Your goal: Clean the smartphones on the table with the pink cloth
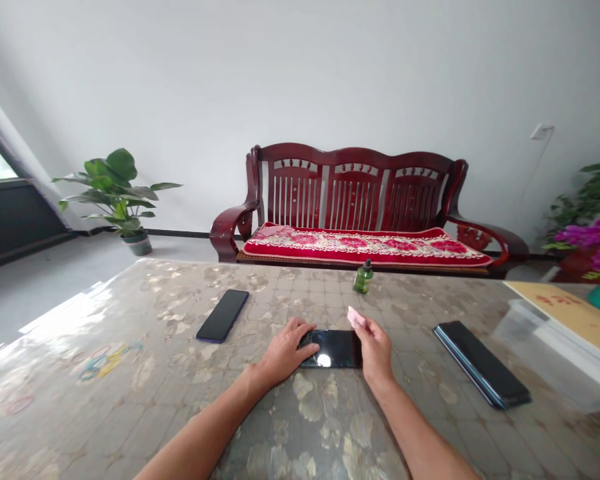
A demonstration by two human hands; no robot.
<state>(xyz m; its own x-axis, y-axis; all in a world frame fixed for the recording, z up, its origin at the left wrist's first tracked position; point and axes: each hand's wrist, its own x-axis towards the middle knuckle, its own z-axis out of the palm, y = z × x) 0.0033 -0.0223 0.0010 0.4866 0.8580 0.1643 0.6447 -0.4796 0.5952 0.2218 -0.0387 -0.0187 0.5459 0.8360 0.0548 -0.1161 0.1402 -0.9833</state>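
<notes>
Left hand [286, 348] grips the phone [341, 347] at its left end; right hand [377, 351] pinches a pink cloth [355, 317] by the right end. Phone's flat on the table [165, 400], bottle [363, 279] beyond. Steadying, it seems; the next move calls for a still phone.

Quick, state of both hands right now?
Left hand: partly open, thumb and fingers on the left end of the black phone.
Right hand: fingers closed on a pink cloth.
</notes>
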